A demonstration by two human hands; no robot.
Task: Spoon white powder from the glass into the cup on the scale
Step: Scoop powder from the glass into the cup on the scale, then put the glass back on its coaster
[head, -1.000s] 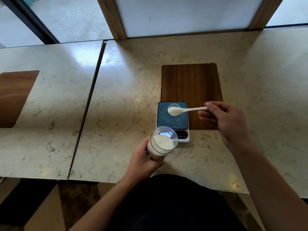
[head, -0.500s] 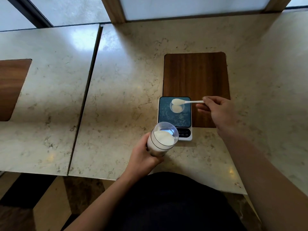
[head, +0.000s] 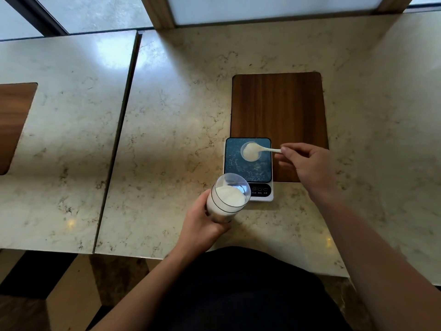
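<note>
- My left hand (head: 202, 223) is wrapped around the lower body of the glass (head: 226, 200), held tilted above the marble table (head: 167, 139) near its front edge; I cannot tell whether the base touches the surface, since my fingers hide it.
- White powder (head: 230, 195) fills most of the glass; the rim overlaps the front left corner of the scale (head: 248, 168) and hides part of the button strip.
- The marks on that strip are too small for me to read.
- My right hand (head: 307, 163) pinches the end of the white spoon (head: 260, 149) between thumb and fingertips; the handle's tail is covered by the fingers.
- The spoon bowl sits over the cup (head: 250, 151), a small clear cup on the rear half of the scale's dark platform.
- Spoon bowl and powder in the cup blend into 1 white patch; I cannot tell where one ends, nor whether the spoon touches the cup.
- The scale straddles the front edge of a wooden inlay (head: 278, 106) in the table.
- A second wooden inlay (head: 14, 120) on the neighbouring table is cut off by the left border.
- My dark clothing (head: 238, 290) hides the table's front edge below the glass.
</note>
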